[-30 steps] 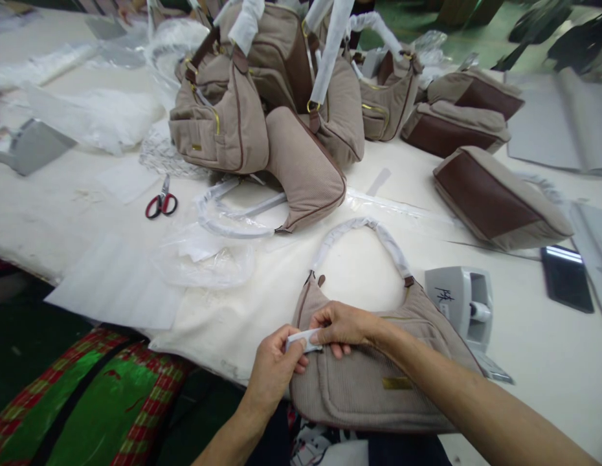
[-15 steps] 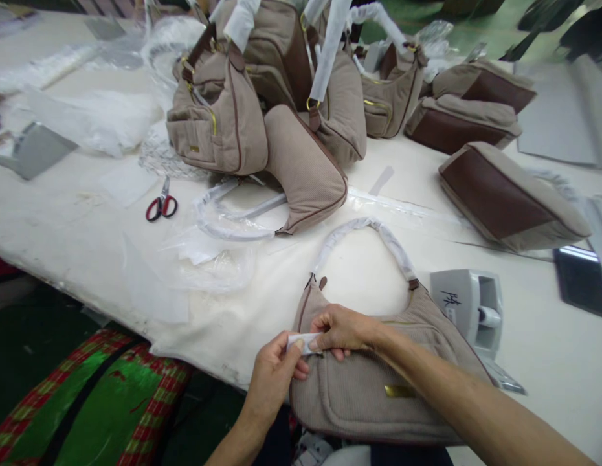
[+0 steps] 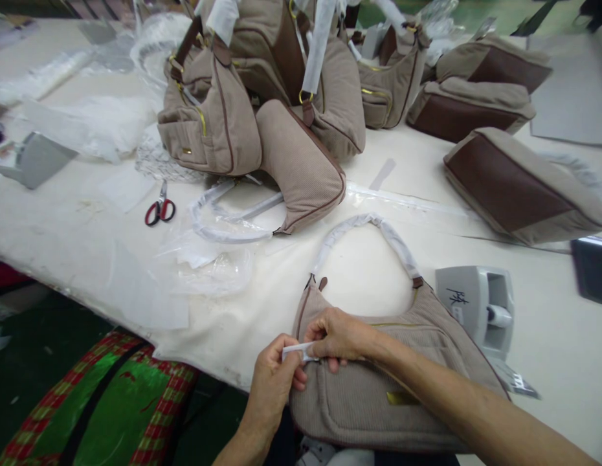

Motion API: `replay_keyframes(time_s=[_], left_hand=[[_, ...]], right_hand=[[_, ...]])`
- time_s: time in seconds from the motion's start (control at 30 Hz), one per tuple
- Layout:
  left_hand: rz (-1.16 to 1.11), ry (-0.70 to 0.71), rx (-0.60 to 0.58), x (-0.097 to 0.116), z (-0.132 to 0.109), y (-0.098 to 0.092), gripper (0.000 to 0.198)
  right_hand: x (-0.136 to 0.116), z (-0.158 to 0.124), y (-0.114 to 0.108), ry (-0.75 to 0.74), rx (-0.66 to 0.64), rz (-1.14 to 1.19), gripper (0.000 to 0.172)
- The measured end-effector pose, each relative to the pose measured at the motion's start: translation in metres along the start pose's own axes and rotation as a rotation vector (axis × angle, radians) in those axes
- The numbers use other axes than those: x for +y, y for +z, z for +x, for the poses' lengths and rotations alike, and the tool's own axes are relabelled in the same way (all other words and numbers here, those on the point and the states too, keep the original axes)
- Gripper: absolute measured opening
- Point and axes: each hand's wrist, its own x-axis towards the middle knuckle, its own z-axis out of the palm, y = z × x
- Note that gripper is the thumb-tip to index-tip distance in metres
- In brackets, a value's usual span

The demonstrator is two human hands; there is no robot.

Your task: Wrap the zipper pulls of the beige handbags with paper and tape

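A taupe corduroy handbag (image 3: 359, 404) lies at the table's front edge, its paper-wrapped handle (image 3: 352, 223) looping away from me. Over the bag's left part, both hands pinch a small white strip of paper (image 3: 297, 350), close to the end of the front pocket's zipper. My left hand (image 3: 274, 372) has its thumb and fingers closed on the strip's left end. On the right end are the closed fingertips of my right hand (image 3: 337, 336), whose forearm crosses over the bag. The zipper pull itself is hidden by the fingers.
A grey tape dispenser (image 3: 476, 310) stands right of the bag. Red-handled scissors (image 3: 160, 208) lie at left near clear plastic (image 3: 218, 272). Several similar bags (image 3: 301, 165) fill the back, others (image 3: 519, 184) lie at right. A dark phone (image 3: 592, 268) sits at the right edge.
The white strip has tilted and looks narrower, as if folded over, between the fingers. Both hands have shifted slightly left and down. The view has moved a little; the bag stays in place.
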Motion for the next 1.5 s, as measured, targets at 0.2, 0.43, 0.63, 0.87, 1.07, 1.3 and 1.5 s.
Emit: replay_keyframes(time_s=[0.2, 0.43, 0.63, 0.87, 1.07, 1.3, 1.5], left_hand=[[-0.055, -0.030, -0.053, 0.002, -0.003, -0.003, 0.018], [-0.150, -0.109, -0.008, -0.002, 0.001, -0.003, 0.010], [-0.113, -0.009, 0.017, -0.008, 0.000, 0.000, 0.011], [-0.123, 0.038, -0.010, -0.010, -0.005, 0.000, 0.009], [-0.193, -0.028, -0.034, -0.004, -0.008, 0.000, 0.009], [-0.157, -0.031, -0.050, 0.002, -0.008, 0.000, 0.010], [-0.113, -0.019, -0.041, 0.003, -0.008, 0.001, 0.012]], right_hand=[[0.004, -0.001, 0.008, -0.215, 0.212, -0.239, 0.012], [0.008, -0.003, 0.018, -0.384, 0.358, -0.486, 0.012], [0.018, -0.012, 0.023, -0.496, 0.390, -0.666, 0.017], [0.026, -0.028, 0.021, -0.663, 0.271, -0.732, 0.025], [0.027, -0.033, 0.036, -0.622, 0.450, -0.888, 0.021], [0.017, -0.032, 0.047, -0.425, 0.553, -0.797, 0.020], [0.018, -0.025, 0.042, -0.371, 0.515, -0.617, 0.010]])
